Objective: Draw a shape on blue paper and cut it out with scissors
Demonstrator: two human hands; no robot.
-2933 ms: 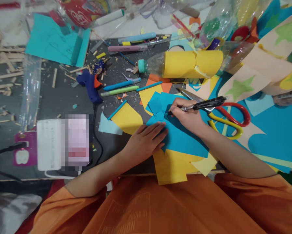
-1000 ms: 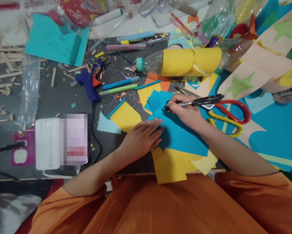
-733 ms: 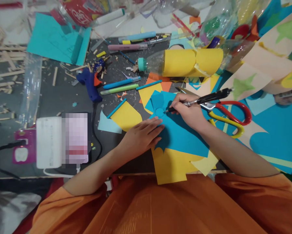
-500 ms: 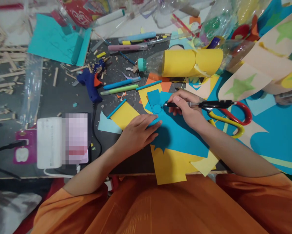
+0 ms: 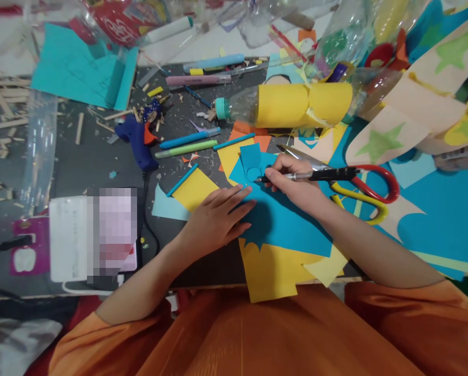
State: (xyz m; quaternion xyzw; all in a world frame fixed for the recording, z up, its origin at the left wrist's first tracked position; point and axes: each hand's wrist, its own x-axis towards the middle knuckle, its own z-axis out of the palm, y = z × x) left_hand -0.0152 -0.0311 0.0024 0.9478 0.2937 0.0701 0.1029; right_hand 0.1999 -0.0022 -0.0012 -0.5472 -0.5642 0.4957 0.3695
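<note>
Drawing seems the step, the right hand (image 5: 292, 183) pinching the pen (image 5: 320, 175) beside a circle (image 5: 253, 174) on the blue sheet (image 5: 292, 222) mid-frame, tip contact hard to tell, the left hand (image 5: 214, 219) loosely spread at the sheet's left edge, and any next stroke calls for steadiness.

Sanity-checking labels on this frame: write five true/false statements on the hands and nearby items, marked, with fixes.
1. The right hand holds a pen. True.
2. The bottle in yellow paper stands upright. False: the bottle lies on its side.
3. The left hand grips the pen's end. False: the left hand lies with its fingertips over the blue paper.
4. The scissors have one red and one yellow handle. True.
5. The glue gun has a blue body. True.
</note>
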